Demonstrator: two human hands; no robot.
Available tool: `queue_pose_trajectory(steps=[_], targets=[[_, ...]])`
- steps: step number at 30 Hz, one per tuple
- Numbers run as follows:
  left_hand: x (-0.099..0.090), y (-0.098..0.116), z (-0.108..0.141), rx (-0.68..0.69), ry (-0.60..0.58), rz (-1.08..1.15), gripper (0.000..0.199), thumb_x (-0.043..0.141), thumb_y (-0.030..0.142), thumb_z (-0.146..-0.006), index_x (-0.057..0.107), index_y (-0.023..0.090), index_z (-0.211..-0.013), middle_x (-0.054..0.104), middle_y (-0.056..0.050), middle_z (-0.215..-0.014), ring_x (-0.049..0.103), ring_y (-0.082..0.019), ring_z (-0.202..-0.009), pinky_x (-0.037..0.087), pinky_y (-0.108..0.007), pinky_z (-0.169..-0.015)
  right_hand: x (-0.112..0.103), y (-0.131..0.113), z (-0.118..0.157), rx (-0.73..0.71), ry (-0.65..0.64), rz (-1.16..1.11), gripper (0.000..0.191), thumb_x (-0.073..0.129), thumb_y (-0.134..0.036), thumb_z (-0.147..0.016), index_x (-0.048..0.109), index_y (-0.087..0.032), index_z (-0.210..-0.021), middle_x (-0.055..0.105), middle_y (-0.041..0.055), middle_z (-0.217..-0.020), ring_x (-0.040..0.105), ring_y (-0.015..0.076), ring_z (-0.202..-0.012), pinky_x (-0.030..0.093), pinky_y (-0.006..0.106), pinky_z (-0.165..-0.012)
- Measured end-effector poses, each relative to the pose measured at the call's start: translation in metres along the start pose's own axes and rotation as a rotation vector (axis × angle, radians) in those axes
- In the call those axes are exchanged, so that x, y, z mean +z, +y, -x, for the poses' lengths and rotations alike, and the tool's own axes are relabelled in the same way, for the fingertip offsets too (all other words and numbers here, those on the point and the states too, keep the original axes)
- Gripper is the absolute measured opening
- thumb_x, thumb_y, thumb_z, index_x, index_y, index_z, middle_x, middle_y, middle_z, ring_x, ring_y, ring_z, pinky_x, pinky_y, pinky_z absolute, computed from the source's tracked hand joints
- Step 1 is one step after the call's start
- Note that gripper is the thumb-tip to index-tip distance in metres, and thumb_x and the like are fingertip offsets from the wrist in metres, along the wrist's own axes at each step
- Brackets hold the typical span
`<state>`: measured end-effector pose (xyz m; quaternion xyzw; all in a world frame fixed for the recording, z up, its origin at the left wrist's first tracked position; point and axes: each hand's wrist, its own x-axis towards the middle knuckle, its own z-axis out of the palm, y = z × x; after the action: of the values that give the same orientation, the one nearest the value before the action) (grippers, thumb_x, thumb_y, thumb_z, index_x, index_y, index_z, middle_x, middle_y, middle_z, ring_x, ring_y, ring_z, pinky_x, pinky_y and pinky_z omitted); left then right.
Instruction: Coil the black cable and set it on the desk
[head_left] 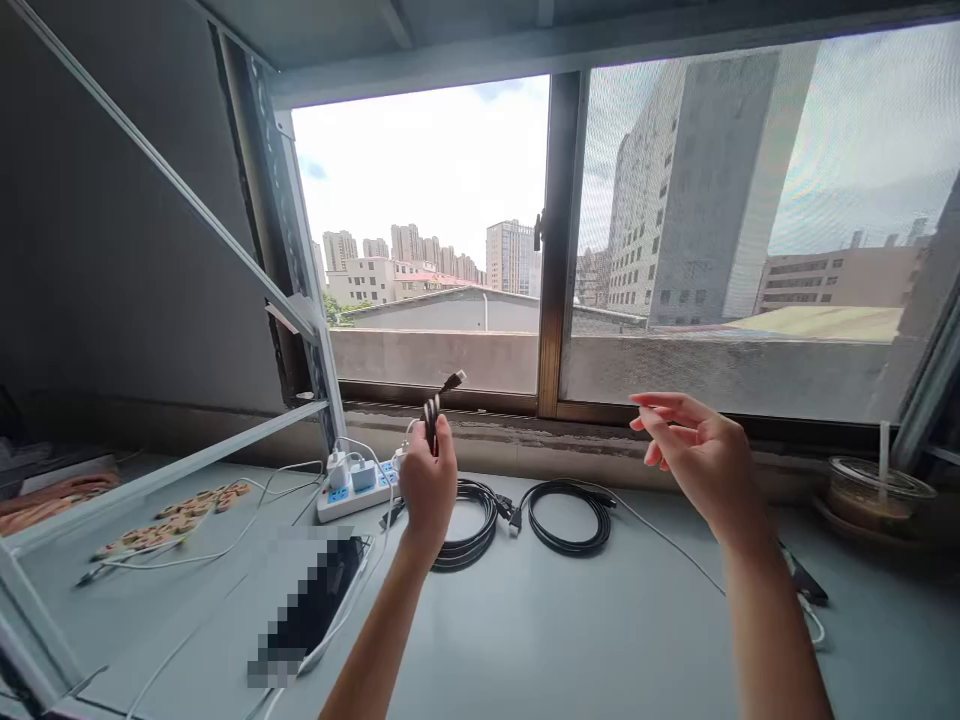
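My left hand (pixel 429 485) is closed round a bundled black cable (pixel 431 415), held up in front of the window sill, its plug end sticking out above the fingers. To the right, my right hand (pixel 686 440) is raised over the desk, fingers bent with the thumb near the fingertips; nothing shows between them. Below and between the hands, two coiled black cables lie on the desk: one coil (pixel 480 545) is partly hidden behind my left hand and wrist, the other coil (pixel 570 548) lies beside it, their connectors close together.
A white power strip (pixel 356 495) with chargers stands left of my left hand. A partly pixelated dark device (pixel 322 600) and white cords lie on the desk (pixel 562 650). At the right are a lidded cup with straw (pixel 874 495) and a black object (pixel 806 580). A metal frame rises left.
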<state>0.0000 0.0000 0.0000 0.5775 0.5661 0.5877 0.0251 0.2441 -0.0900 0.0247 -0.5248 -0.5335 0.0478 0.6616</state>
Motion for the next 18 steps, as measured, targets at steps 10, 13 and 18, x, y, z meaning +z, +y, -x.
queue_pose_trajectory(steps=[10,13,18], targets=[[-0.024,0.107,0.037,0.047,-0.471,0.881,0.032,0.056,0.048,-0.086,0.047,0.018,-0.085,0.052,0.004,-0.051,0.048,-0.009,-0.047,0.041,-0.017,-0.05,0.014,-0.039,0.028,-0.184,-0.566,0.029,0.03,0.063,-0.049,-0.079,0.071,-0.025,-0.096,0.068,0.0004,-0.088,0.061,0.0109,-0.065,0.043,0.019,-0.051],[-0.019,0.109,0.042,-0.021,-0.596,0.969,0.034,0.058,0.047,-0.085,0.05,0.016,-0.096,0.056,0.002,-0.061,0.05,-0.01,-0.055,0.043,-0.019,-0.054,0.019,-0.044,0.033,-0.205,-0.606,0.011,0.024,0.065,-0.044,-0.079,0.069,-0.024,-0.092,0.067,-0.0007,-0.088,0.061,0.0106,-0.067,0.044,0.019,-0.053],[-0.002,0.102,0.037,-0.04,-0.505,0.972,0.035,0.055,0.045,-0.087,0.055,0.014,-0.103,0.057,0.0,-0.067,0.051,-0.012,-0.062,0.043,-0.021,-0.06,0.025,-0.041,0.028,-0.152,-0.504,0.039,0.012,0.054,-0.028,-0.085,0.064,-0.023,-0.088,0.068,-0.002,-0.085,0.062,0.0112,-0.071,0.045,0.018,-0.054]])
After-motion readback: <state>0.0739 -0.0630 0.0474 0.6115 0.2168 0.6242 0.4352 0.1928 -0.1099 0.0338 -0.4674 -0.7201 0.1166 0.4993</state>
